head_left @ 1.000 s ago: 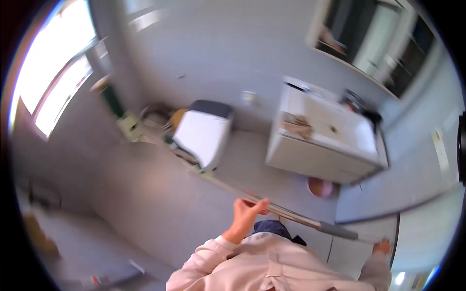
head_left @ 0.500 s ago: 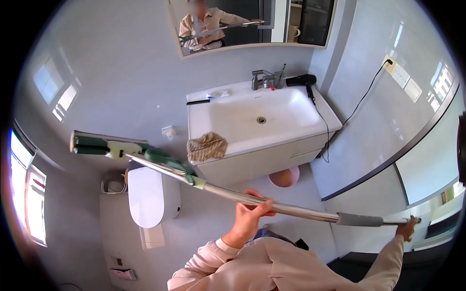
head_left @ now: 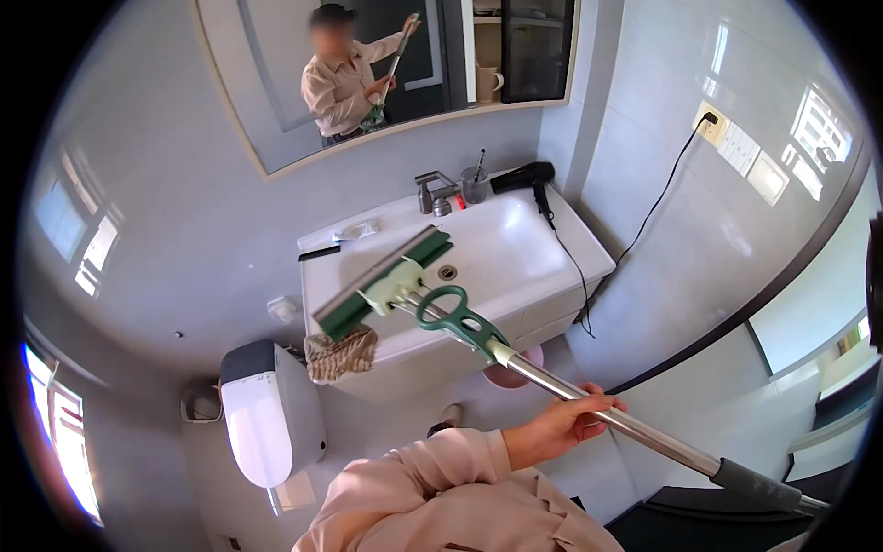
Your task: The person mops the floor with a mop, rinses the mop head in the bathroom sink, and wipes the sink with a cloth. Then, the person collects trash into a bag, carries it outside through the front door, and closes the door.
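My left hand (head_left: 570,423) is closed around the steel handle of a mop (head_left: 552,379) with a green lever. Its green, grey-edged head (head_left: 386,281) is held over the front left of the washbasin (head_left: 543,216); contact cannot be told. A crumpled brown cloth (head_left: 342,354) hangs on the basin's front left corner, just below the head. The grey grip at the handle's other end runs out at lower right. My right hand is outside the direct view, but its reflection in the mirror (head_left: 412,23) shows it closed on the handle's upper end.
A hair dryer (head_left: 524,177) lies at the basin's back right, its cord plugged into a wall socket (head_left: 710,121). Beside it are a cup (head_left: 475,187) and the tap (head_left: 432,191). A toilet (head_left: 262,419) stands left. Under the basin sits a pink tub (head_left: 515,370).
The mop head has swung right from above the toilet to over the basin and turned, showing its green lever. My left hand has moved right; my right hand has left the direct view.
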Demonstrator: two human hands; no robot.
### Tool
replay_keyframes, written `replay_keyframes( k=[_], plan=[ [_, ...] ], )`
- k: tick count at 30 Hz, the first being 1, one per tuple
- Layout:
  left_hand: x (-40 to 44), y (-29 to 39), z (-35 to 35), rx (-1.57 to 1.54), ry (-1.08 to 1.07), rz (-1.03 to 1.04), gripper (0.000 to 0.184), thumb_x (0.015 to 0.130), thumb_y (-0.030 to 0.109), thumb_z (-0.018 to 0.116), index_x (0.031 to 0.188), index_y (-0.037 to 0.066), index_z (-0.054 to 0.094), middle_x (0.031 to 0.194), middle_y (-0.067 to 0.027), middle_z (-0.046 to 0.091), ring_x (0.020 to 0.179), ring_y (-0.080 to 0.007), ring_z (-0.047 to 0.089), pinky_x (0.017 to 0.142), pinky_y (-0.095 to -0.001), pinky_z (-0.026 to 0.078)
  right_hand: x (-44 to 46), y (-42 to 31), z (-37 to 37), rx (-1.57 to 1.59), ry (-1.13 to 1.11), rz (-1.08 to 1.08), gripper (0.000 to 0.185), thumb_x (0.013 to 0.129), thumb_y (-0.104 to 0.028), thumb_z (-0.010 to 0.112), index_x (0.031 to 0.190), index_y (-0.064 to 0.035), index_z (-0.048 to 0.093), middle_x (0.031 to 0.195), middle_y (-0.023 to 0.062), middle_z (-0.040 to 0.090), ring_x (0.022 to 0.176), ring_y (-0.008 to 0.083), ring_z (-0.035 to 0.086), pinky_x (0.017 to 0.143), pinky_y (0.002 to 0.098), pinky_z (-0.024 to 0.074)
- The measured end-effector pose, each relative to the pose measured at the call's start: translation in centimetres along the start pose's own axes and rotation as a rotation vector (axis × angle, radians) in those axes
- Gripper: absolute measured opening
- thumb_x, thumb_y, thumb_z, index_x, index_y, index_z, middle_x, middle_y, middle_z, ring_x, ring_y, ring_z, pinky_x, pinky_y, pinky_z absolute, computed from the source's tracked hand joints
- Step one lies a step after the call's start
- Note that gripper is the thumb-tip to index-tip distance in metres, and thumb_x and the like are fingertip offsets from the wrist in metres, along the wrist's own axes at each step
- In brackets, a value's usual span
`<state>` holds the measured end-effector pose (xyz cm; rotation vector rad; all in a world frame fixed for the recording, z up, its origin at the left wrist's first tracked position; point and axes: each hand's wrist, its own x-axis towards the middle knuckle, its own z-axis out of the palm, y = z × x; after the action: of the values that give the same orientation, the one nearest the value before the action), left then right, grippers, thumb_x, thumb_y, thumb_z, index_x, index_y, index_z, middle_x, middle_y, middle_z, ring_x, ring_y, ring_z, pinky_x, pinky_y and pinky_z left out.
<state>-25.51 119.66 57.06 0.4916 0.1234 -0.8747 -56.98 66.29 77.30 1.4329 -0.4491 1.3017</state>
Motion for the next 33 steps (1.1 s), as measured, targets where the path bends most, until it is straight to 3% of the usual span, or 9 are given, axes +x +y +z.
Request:
replay_keyframes(
  k=[1,3,13,17,19,21,23,29,33],
  plan=[
    [1.3,0.4,-0.9,-0.02,-0.029,-0.045,0.014,0.081,0.016,0.062,0.08,0.016,0.049,0.094,-0.0041,0.063,0.079,-0.0066,0.059,0.06,-0.0165,0.05,2.3,0.6,-1.7,-0.505,-0.032,-0.393,0.033,0.077,-0.027,0.063,0.09,0.001,0.051,0.09,0.0168,0.051,0.093,0.038,0.051,0.085,0.0526,0.0421],
    [3.5,1.6,-2.4,-0.058,-0.082,-0.083,0.013,0.082,0.015,0.061,0.077,0.015,0.049,0.095,-0.0062,0.063,0.079,-0.0067,0.058,0.059,-0.016,0.05,7.2,-2.9,-5.1,-0.043,0.079,0.036,0.034,0.076,-0.028,0.063,0.091,0.0005,0.053,0.091,0.0162,0.051,0.096,0.0385,0.051,0.087,0.0514,0.0416],
    [8.8,10.0,-10.1,-0.204,-0.225,-0.212,0.011,0.085,0.02,0.057,0.088,0.009,0.058,0.103,-0.0113,0.06,0.087,-0.0128,0.059,0.063,-0.0209,0.051,18.0,-13.8,-11.1,-0.242,0.201,-0.144,0.035,0.077,-0.037,0.064,0.091,-0.0059,0.055,0.099,0.0162,0.051,0.094,0.0353,0.053,0.074,0.0455,0.0466],
    [4.1,18.1,-16.0,0.473,-0.287,-0.501,0.031,0.087,0.034,0.052,0.105,0.009,0.055,0.107,-0.0105,0.06,0.09,-0.0156,0.06,0.069,-0.028,0.049,17.8,-13.3,-10.0,-0.366,0.255,-0.05,0.045,0.077,-0.051,0.059,0.091,-0.0082,0.056,0.101,0.016,0.052,0.087,0.0335,0.053,0.067,0.0442,0.0447],
    [2.6,26.0,-20.1,0.915,-0.049,-0.348,0.029,0.086,0.031,0.053,0.101,0.006,0.056,0.093,-0.0085,0.063,0.082,-0.0152,0.061,0.065,-0.0276,0.048,19.3,-15.2,-12.1,-0.569,0.162,-0.077,0.05,0.071,-0.064,0.055,0.079,-0.0148,0.058,0.096,0.0125,0.056,0.082,0.0294,0.052,0.065,0.0401,0.0428],
    [4.6,33.2,-30.6,0.741,0.261,0.055,0.021,0.086,0.022,0.05,0.096,0.005,0.057,0.086,-0.0075,0.062,0.078,-0.0155,0.06,0.066,-0.0286,0.048,20.5,-18.0,-14.2,-0.654,0.006,-0.101,0.049,0.071,-0.063,0.057,0.075,-0.0146,0.058,0.095,0.0107,0.056,0.08,0.0273,0.052,0.069,0.0383,0.0419],
    [5.8,38.9,-33.3,0.67,0.516,0.499,0.027,0.089,0.018,0.047,0.112,0.006,0.053,0.107,-0.0067,0.057,0.096,-0.0152,0.055,0.079,-0.0332,0.047,22.1,-20.9,-15.5,-0.574,0.003,-0.182,0.048,0.071,-0.062,0.058,0.073,-0.0145,0.058,0.095,0.0102,0.057,0.08,0.0262,0.052,0.071,0.0376,0.0413],
    [17.1,47.4,-39.8,1.773,0.465,0.884,0.057,0.084,0.002,0.047,0.137,0.011,0.028,0.129,-0.013,0.045,0.12,-0.0224,0.042,0.094,-0.0277,0.039,23.8,-27.5,-19.3,-0.334,-0.177,-0.254,0.04,0.072,-0.058,0.062,0.077,-0.0187,0.062,0.091,0.0005,0.062,0.087,0.0251,0.055,0.076,0.0363,0.0416],
    [20.5,49.0,-39.1,1.73,0.323,0.711,0.059,0.083,0.004,0.05,0.136,0.007,0.026,0.127,-0.015,0.046,0.115,-0.0268,0.046,0.092,-0.0298,0.038,23.2,-31.6,-22.6,-0.151,-0.513,-0.322,0.028,0.078,-0.048,0.061,0.08,-0.0204,0.064,0.091,-0.0023,0.063,0.085,0.0248,0.057,0.078,0.0369,0.0424]
  ],
)
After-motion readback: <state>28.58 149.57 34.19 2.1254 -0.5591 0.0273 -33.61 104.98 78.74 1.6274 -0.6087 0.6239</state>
